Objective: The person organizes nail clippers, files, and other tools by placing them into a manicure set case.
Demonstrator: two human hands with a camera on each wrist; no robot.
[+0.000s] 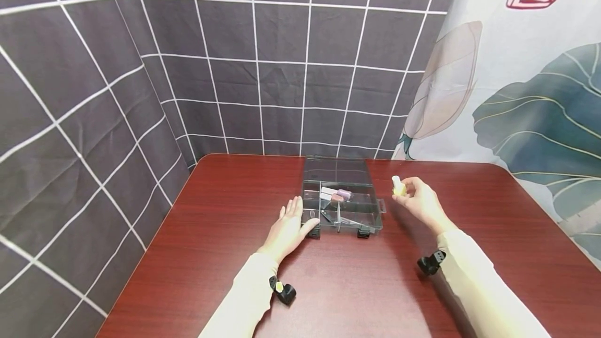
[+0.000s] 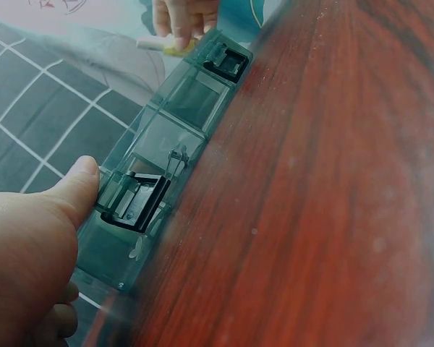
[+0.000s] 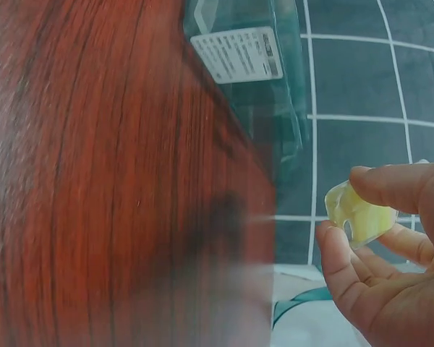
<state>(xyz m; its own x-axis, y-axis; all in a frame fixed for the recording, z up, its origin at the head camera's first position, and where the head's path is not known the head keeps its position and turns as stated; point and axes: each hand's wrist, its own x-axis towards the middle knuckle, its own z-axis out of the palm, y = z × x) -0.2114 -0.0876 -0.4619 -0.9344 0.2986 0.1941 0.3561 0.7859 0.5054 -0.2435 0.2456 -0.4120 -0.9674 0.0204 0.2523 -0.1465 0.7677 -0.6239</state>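
Observation:
My right hand (image 1: pixel 422 203) pinches a small nail polish bottle (image 1: pixel 399 190) with yellow contents and a white cap, held above the table to the right of the box. In the right wrist view the bottle's clear base (image 3: pixel 360 215) shows between thumb and fingers. A transparent compartment box (image 1: pixel 357 222) lies with its lid (image 1: pixel 335 170) folded back. Against its left side rests my left hand (image 1: pixel 287 231), fingers straight, thumb over the front left corner. Inside are a purple nail polish bottle (image 1: pixel 345 194), a reddish one (image 1: pixel 337 198) and slim metal tools (image 1: pixel 349 221).
The box stands on a reddish-brown wooden table (image 1: pixel 235 197), its black latches (image 1: pixel 363 232) facing me. Grey gridded cloth (image 1: pixel 281 82) hangs behind and to the left, a leaf-patterned curtain (image 1: pixel 526 113) at the right. Each wrist wears a black camera band (image 1: pixel 431 263).

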